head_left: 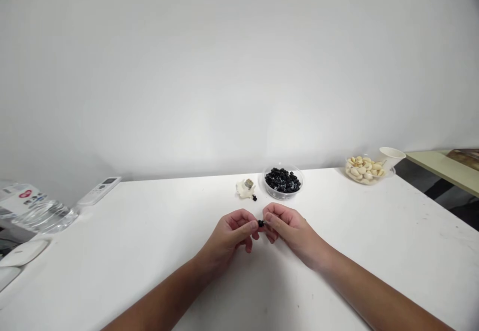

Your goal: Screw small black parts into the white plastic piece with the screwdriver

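Both hands meet over the white table. My left hand [236, 229] pinches a small shiny black piece [261, 223] between thumb and fingertips. My right hand [287, 225] is closed in a pinch at the piece's right side; what lies between its fingertips is too small to make out. Just beyond the hands stands a clear round bowl [283, 196] filled with similar black pieces [282, 179]. Left of the bowl lies a crumpled off-white scrap [241, 190] with a brownish lump [248, 184] on it. One black piece [255, 198] rests beside the scrap.
A clear tub [364, 180] of pale, clove-like pieces [362, 167] and a white paper cup [392, 155] stand at the back right. A white remote control [99, 191] lies at the back left, near plastic-wrapped bottles [41, 211]. A wall [224, 72] rises behind the table.
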{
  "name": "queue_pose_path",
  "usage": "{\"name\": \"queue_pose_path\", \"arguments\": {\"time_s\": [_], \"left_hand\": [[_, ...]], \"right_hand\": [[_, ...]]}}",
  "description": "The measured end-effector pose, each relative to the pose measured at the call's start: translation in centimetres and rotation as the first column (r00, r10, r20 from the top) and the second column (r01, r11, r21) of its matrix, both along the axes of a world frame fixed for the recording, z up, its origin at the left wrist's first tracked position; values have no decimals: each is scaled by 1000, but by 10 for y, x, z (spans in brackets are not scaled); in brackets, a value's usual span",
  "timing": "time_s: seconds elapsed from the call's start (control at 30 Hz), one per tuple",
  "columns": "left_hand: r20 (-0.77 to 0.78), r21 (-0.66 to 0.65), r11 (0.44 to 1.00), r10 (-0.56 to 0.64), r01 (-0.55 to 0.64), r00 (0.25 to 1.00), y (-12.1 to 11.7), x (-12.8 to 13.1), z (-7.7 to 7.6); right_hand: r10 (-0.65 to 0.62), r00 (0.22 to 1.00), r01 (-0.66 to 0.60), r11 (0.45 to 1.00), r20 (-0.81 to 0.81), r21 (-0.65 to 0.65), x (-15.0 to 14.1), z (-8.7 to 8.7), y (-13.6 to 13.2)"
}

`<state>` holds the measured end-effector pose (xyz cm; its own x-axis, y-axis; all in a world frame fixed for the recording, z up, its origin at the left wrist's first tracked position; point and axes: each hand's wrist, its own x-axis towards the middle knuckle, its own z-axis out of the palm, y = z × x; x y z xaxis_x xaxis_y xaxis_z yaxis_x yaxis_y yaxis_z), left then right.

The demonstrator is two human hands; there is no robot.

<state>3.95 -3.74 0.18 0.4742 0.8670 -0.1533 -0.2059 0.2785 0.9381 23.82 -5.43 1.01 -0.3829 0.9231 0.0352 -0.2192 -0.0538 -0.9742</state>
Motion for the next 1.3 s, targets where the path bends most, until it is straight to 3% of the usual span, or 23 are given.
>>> {"name": "queue_pose_path", "arguments": {"time_s": [0.17,0.37,0.5,0.67,1.07,1.2,1.3], "left_hand": [[-31,42,999,25,-23,999,-1,3,-2],[-37,80,997,-16,19,999,1,2,-1],[-60,91,996,9,-4,998,1,1,-2],[-136,183,980,100,-74,986,2,-1,-2],[-182,236,971,77,-33,980,-4,-1,-3],[-175,250,966,119,-73,977,-6,-2,1],[-211,235,969,130,-79,969,-8,-2,3]], "right_hand": [[-40,998,41,999,39,-8,-5,-3,0],[-73,993,66,995,-89,-78,-15,-15,1],[-76,990,66,995,-121,-79,-14,-13,1],[-60,995,57,998,-79,-41,-8,-3,1],[-29,993,28,1000,117,5,-2,-7,1],[-29,997,29,1000,73,2,-3,-6,1],[-12,999,9,998,-47,-62,-4,-4,1]]}}
